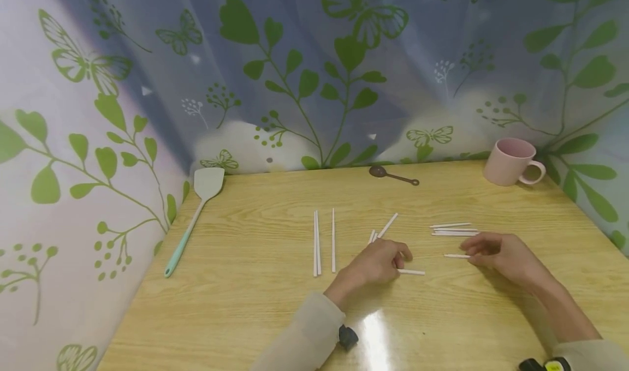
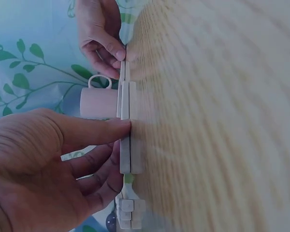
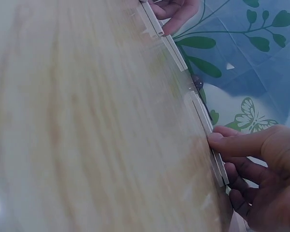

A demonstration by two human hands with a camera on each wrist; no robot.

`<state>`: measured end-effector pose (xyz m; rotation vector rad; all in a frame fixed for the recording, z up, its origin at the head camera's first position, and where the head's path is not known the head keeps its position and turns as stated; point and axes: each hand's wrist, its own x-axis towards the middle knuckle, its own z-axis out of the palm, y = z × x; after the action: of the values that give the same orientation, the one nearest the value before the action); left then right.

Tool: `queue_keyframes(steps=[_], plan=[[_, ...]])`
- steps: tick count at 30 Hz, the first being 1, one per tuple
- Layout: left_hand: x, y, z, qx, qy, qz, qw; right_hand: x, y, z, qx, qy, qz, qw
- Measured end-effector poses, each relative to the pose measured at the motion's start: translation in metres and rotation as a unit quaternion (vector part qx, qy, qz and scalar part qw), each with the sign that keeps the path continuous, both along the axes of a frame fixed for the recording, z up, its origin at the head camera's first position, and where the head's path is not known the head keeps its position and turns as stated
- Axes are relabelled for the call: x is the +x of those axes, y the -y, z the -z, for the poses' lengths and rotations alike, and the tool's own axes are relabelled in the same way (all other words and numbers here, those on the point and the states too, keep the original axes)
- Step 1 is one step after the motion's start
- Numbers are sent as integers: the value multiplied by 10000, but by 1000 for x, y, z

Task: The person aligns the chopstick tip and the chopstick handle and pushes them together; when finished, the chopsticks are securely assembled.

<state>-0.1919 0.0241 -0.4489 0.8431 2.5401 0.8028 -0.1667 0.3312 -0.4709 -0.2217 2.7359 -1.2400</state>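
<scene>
We have the left hand (image 1: 377,262) pinching a white stick (image 1: 411,272) flat on the table (image 1: 221,316), thumb against fingertips, barely parted. Right hand (image 1: 511,257): same narrow pinch, on a second white stick (image 1: 457,256) just nearer us than a small group of sticks (image 1: 454,233). We also log a pink mug (image 1: 506,165) (back right corner).

butterfly-print backdrop (image 1: 295,125), blue and white | wood-grain table (image 1: 260,223) | white glare (image 1: 375,338)

White stick (image 1: 456,256) at right hand (image 1: 513,257)
</scene>
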Motion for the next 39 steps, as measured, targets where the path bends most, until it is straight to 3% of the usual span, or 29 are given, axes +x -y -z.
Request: queue_keyframes(steps=[7,12,16,19,25,31,39], plan=[[0,2,-2,273,164,-60,9995,1,2,-1,222,-133,60,9996],[-4,5,-3,422,-44,49,9991,1,1,-5,328,-444,65,9985],[-4,7,-7,534,-111,61,9985,0,1,-11,109,-311,122,9994],[-5,9,-9,691,-131,-29,9975,0,2,-13,-22,-261,266,9993],[-7,14,-10,1148,171,-417,9924,-4,3,-14,-217,-570,483,9970],[-7,19,-14,1332,402,-575,9886,-5,4,-15,-423,-608,261,9969],[-9,26,-17,1534,549,-617,9847,-6,8,-17,-266,-184,-92,9994]])
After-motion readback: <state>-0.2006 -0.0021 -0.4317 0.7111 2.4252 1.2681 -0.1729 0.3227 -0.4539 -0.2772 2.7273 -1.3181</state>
